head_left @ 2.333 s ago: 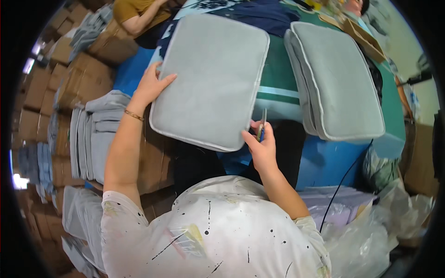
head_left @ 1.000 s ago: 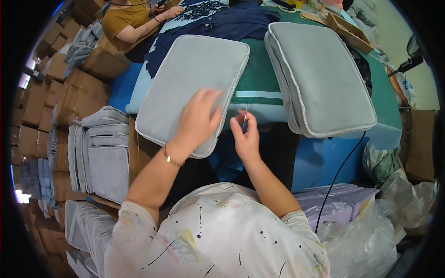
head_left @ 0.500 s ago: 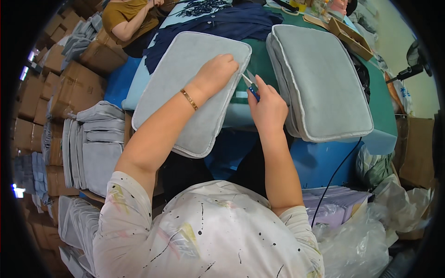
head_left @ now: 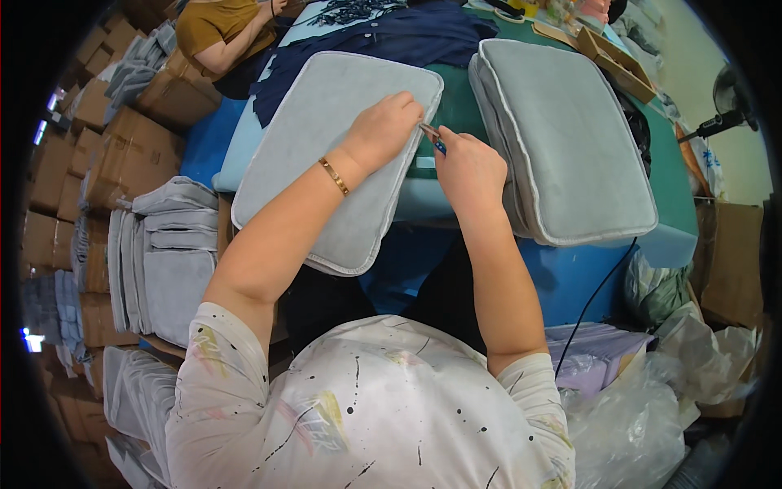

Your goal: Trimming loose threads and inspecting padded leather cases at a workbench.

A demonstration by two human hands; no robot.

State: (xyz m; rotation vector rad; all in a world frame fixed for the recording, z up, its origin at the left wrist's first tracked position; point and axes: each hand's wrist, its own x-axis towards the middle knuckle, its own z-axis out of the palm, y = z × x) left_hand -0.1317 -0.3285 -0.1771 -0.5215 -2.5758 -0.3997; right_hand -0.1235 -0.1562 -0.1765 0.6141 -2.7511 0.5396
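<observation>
My left hand (head_left: 384,129) lies over the upper right part of a grey cushion (head_left: 318,155) with a pale piped rim. Its fingers are curled closed and pinch at the right edge; any thread there is too small to see. Just right of that edge, my right hand (head_left: 472,171) is closed round small thread snips (head_left: 438,145) with a blue handle. The metal blades point toward the rim by my left fingertips and look nearly together. Under the top cushion, another grey layer shows at the lower corner.
A stack of grey cushions (head_left: 570,147) stands on the green table top (head_left: 676,179) at right. Dark blue cloth (head_left: 383,41) lies behind. A person (head_left: 224,37) sits at far left. Folded grey covers (head_left: 179,285), cardboard boxes (head_left: 134,159) and plastic bags (head_left: 627,424) surround me.
My right hand has moved slightly, bringing the snips to the cushion's rim, and the spread blades have come nearly together. My left hand stays at the same edge.
</observation>
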